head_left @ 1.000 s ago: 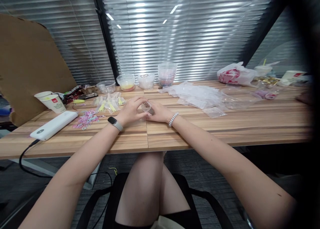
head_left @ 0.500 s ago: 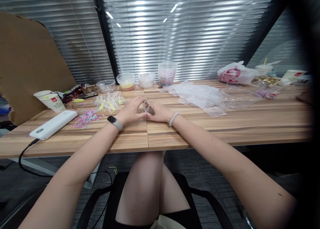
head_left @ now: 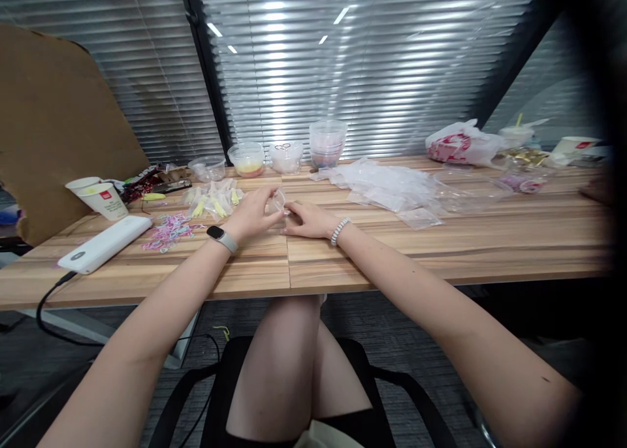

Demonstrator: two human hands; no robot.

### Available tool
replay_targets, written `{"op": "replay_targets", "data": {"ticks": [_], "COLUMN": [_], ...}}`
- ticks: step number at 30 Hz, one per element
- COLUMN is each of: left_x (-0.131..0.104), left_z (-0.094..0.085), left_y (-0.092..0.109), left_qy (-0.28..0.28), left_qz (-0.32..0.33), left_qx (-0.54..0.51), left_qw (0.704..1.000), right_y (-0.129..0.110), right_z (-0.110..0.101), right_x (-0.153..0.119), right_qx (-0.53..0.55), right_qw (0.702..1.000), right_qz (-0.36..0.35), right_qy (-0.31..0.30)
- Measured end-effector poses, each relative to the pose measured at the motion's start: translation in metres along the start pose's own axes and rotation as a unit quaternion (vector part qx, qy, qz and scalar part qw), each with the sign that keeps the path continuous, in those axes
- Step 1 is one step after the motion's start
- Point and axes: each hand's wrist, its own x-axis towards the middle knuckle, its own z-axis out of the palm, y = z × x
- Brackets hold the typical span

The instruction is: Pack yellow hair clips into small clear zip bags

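My left hand [head_left: 251,214] is closed on a small clear plastic bag [head_left: 277,202], with the thumb below and the fingers above it. Just to the right, my right hand [head_left: 309,220] rests low over the table, its thumb and bent forefinger apart. Its fingertips are close to the bag's right edge; whether they touch it, I cannot tell. A small pale spot shows at those fingertips, too small to name. Left of my hands lie several filled clear bags [head_left: 215,200] with yellow pieces inside, and a pile of small pink and blue pieces [head_left: 169,232].
Clear plastic tubs [head_left: 246,159] line the back of the wooden table [head_left: 343,265]. A heap of clear bags [head_left: 392,187] spreads to the right. At left are a white power bank [head_left: 105,244] with a cable, paper cups [head_left: 108,202] and a cardboard sheet [head_left: 53,121].
My left hand has shifted slightly left with the bag. My right hand has stayed nearly in place, and a small gap now shows between the two hands, which were together around the bag.
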Motion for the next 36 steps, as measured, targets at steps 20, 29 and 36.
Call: {"op": "replay_targets", "data": {"ticks": [20,29,36], "left_x": [-0.001,-0.002,-0.003], "left_z": [0.009,0.014,0.011], "left_y": [0.004,-0.010,-0.013], "left_qy": [-0.064,-0.056,-0.119], "left_qz": [0.040,0.004,-0.019], "left_qx": [0.001,0.016,0.023], "left_qw": [0.997,0.998,0.992], "right_y": [-0.004,0.072,0.153], "right_z": [0.010,-0.022,-0.050], "right_x": [0.010,0.009,-0.045], "right_qx": [0.413,0.208,-0.090], "right_qw": [0.888,0.900,0.874], "right_qz": [0.179,0.241,0.357], "right_qy": [0.096,0.297,0.317]}}
